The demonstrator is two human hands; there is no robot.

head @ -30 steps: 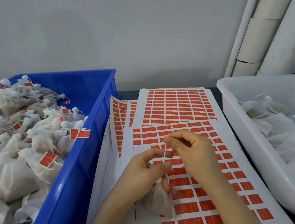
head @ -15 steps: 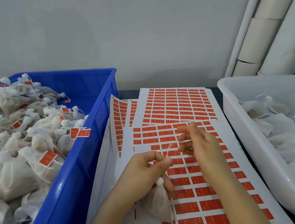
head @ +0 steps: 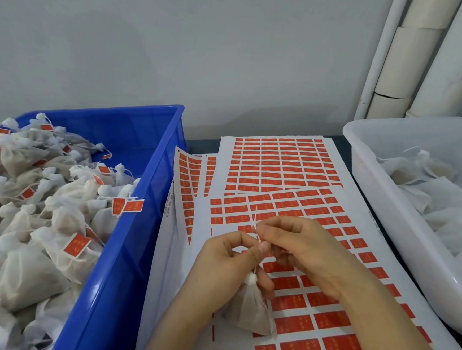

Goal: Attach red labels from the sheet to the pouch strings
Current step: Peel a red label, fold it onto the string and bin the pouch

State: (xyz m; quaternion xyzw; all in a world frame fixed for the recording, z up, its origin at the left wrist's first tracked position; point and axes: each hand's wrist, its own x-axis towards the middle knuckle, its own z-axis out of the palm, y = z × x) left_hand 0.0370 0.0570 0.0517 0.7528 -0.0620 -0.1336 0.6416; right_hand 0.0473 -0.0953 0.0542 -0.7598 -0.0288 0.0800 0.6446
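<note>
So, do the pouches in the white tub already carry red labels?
No, the pouches in the white tub show no red label at all.

The pouch (head: 247,308) is small, white mesh with tan filling, knotted shut at its top. It hangs tilted over the near left part of the top sheet (head: 189,268), its base touching or just above the paper. Its thin pale string (head: 255,218) runs up from the knot, pinched by the left hand (head: 228,260) and then the right hand (head: 301,244), with the free end sticking upward. The sheet lies flat and carries rows of red labels (head: 303,324) with gold print; spaces along its left edge are bare.
</note>
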